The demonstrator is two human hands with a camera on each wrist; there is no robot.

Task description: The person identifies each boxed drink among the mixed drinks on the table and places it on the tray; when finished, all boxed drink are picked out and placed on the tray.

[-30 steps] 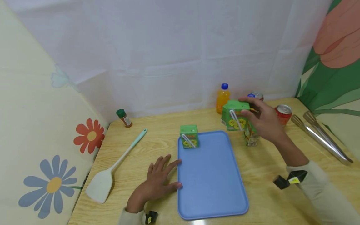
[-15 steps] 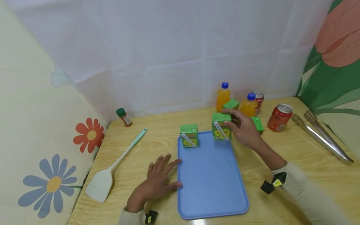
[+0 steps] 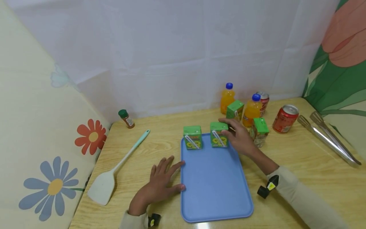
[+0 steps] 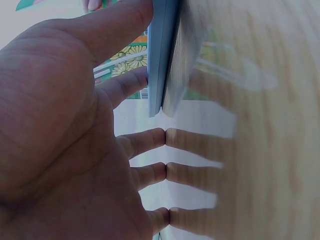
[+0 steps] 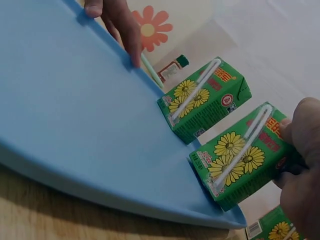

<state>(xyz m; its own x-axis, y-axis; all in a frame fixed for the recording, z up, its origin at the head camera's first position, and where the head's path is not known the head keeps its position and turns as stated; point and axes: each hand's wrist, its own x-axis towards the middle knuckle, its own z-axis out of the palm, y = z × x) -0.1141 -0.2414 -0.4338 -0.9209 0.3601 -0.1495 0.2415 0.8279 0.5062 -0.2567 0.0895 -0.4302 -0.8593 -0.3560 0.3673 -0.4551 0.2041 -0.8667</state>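
My right hand (image 3: 242,137) grips a green juice box (image 3: 216,136) with flower pictures and a white straw. This carton is at the far right end of the blue tray (image 3: 215,184); in the right wrist view its base (image 5: 212,192) is at the tray surface. A matching juice box (image 3: 192,140) stands upright to its left, at the far left corner, with a small gap between. My left hand (image 3: 158,186) lies by the tray's left edge, thumb and index finger touching the rim and the other fingertips on the table.
Right of the tray stand juice boxes (image 3: 260,128), orange drink bottles (image 3: 253,109) and red soda cans (image 3: 285,119). Metal tongs (image 3: 328,140) lie far right. At left are a spatula (image 3: 103,187) and a small green-capped jar (image 3: 126,118). A white cloth (image 3: 160,57) hangs behind.
My right hand has carried the juice box leftward and down, from above the other drinks to the tray's far right end. My left hand has stayed at the rim.
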